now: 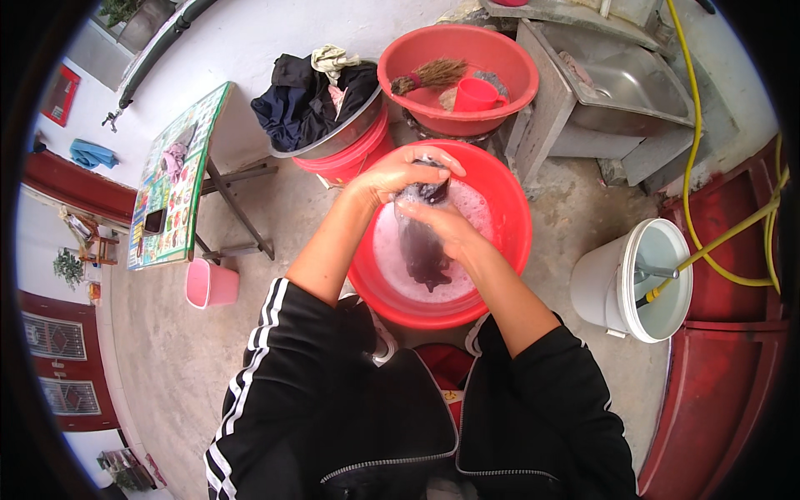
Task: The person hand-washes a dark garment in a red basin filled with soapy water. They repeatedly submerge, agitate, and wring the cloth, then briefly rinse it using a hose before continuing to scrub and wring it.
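Both my hands grip a dark, wet, bunched cloth (422, 250) above a red basin (510, 208) of foamy water (475, 208). My left hand (408, 171) is closed around its upper end, with fingers reaching over the top. Just below, my right hand (442, 223) is closed on it from the other side. The cloth's lower end hangs down over the suds. Whether it is a sock or another small garment, I cannot tell.
Behind the basin stand a metal bowl of dark clothes (304, 108) on red buckets (358, 154) and a larger red tub (521, 62) holding a brush and cup. A white bucket (596, 283) with a yellow hose (717, 242) is right. A folding table (202, 137) is left.
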Demonstrator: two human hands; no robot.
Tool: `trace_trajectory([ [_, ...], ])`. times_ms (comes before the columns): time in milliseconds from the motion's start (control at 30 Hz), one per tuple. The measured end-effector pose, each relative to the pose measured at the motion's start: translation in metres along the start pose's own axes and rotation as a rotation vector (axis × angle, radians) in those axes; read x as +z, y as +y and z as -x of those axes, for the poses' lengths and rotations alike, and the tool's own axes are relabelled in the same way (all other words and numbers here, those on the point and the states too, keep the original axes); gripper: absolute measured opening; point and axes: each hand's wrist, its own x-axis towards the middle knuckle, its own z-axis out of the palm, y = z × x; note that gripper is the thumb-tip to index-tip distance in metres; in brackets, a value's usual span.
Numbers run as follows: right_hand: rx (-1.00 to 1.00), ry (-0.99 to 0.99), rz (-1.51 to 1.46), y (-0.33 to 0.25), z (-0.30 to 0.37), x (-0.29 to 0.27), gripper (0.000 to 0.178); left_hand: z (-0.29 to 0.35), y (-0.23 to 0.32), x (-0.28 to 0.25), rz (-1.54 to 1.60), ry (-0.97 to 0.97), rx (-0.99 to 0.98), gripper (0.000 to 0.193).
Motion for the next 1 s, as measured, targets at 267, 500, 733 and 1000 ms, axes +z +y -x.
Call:
trace_trajectory([
  [267, -0.014, 0.287, 0.173, 0.026, -0.011, -0.003, 0.043, -0.025, -0.037, 0.019, -0.598, 0.373, -0.096, 0.038],
  [500, -0.075, 0.468, 0.570, 0.068, -0.051, -0.031, 0.052, -0.029, -0.037, 0.044, -0.951, 0.612, -0.070, 0.048],
  [733, -0.010, 0.411, 0.806, 0.055, -0.024, -0.014, 0.048, -0.010, -0.059, 0.049, -1.087, 0.795, 0.132, 0.046],
  [1000, -0.555, 0.413, 0.326, 0.004, -0.005, 0.004, 0.027, 0.057, -0.035, 0.020, 0.028, 0.467, 0.224, 0.065],
])
